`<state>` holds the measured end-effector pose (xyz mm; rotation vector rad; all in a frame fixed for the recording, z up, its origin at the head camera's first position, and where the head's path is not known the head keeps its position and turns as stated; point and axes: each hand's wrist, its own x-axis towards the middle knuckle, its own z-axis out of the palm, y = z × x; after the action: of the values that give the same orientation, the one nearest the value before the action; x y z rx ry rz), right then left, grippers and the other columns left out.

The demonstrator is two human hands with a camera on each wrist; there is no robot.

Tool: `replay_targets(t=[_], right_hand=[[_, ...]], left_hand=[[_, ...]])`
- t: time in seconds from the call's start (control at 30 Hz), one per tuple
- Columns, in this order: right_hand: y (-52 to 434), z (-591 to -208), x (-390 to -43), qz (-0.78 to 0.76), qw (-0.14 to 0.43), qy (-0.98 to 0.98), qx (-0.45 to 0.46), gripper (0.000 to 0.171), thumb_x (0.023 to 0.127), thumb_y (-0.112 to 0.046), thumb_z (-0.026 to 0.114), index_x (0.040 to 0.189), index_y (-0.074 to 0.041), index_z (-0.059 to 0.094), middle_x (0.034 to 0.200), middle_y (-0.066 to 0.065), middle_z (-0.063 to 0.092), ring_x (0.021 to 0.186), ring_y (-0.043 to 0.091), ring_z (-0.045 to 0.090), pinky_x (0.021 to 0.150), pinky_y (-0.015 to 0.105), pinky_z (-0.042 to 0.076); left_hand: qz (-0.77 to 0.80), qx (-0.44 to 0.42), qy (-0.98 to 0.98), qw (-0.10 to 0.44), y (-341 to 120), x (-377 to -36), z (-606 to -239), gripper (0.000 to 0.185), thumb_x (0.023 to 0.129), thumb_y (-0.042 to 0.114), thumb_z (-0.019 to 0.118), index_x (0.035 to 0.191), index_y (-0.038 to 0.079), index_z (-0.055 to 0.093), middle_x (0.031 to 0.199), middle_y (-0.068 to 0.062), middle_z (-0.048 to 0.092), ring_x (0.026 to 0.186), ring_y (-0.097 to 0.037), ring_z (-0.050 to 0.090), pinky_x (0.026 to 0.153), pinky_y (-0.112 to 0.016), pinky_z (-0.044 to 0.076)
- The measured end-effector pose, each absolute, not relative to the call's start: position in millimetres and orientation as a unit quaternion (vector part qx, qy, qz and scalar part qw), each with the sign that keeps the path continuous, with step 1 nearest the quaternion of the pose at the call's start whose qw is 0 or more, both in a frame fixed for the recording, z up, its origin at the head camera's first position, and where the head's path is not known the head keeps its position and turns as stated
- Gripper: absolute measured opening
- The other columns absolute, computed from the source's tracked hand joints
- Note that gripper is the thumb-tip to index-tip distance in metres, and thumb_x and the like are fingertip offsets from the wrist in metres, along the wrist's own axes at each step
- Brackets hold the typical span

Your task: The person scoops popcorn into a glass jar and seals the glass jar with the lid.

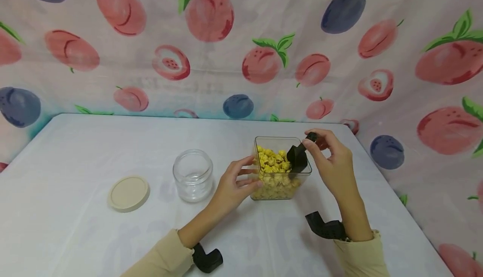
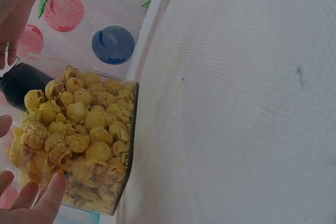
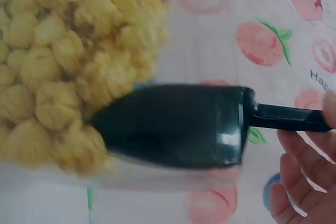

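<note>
Black plastic is what matters here: a scoop (image 1: 297, 158) sits with its mouth pushed into the popcorn (image 1: 272, 164), its long axis slanting from that buried mouth up and back to the right, over the far right rim of the clear tub (image 1: 281, 184). The right hand (image 1: 333, 165) pinches the thin handle end between fingertips and thumb, so the handle runs toward that hand and the bowl points away from it, toward the person's left. In the right wrist view the scoop's open end lies against the yellow heap and its handle leads off to the fingers (image 3: 294, 156) at the frame's right edge. The left hand (image 1: 232, 184) rests on the tub's left wall, fingers spread and fairly straight, touching the plastic rather than curling round it; the left wrist view shows fingertips (image 2: 44, 198) lying along the tub's side. An open glass jar (image 1: 193, 175) stands upright on the white table (image 1: 75, 151), just left of the left hand, nearer to it than to the scoop. Its pale lid (image 1: 128, 193) lies flat farther left, apart from the jar.
</note>
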<state>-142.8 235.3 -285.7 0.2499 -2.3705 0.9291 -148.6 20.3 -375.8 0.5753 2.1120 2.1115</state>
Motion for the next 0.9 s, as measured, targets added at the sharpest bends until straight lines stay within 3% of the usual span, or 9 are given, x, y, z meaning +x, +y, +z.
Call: replay_targets(t=[0.23,0.47,0.9], right_hand=[[246,-281,-139,0.337,0.266,-0.9,0.075,0.023,0.09,-0.021,0.062,0.109,-0.01,0.066,0.09,0.003,0.064,0.081,-0.001,0.047,0.062,0.016,0.039],[253,-282,-139,0.318,0.254,-0.904,0.133,0.022,0.085,-0.009,0.067,0.107,-0.007,0.065,0.086,0.006,0.064,0.081,-0.005,0.047,0.066,0.009,0.039],[256,-282,-142,0.446,0.243,-0.852,0.128,0.015,0.087,-0.002,0.062,0.102,0.003,0.064,0.092,-0.019,0.059,0.083,0.004,0.054,0.079,0.011,0.043]], left_hand=[[0.692,0.19,0.695,0.05,20,-148,-374,0.063,0.083,0.011,0.07,0.139,0.017,0.042,0.132,-0.009,0.043,0.116,-0.027,0.052,0.095,-0.04,0.05],[0.689,0.191,0.698,0.053,19,-148,-376,0.062,0.084,0.012,0.069,0.139,0.018,0.042,0.133,-0.009,0.043,0.116,-0.025,0.053,0.094,-0.033,0.051],[0.69,0.196,0.694,0.058,20,-149,-375,0.062,0.084,0.014,0.068,0.139,0.018,0.041,0.134,-0.009,0.042,0.117,-0.025,0.052,0.094,-0.031,0.051]])
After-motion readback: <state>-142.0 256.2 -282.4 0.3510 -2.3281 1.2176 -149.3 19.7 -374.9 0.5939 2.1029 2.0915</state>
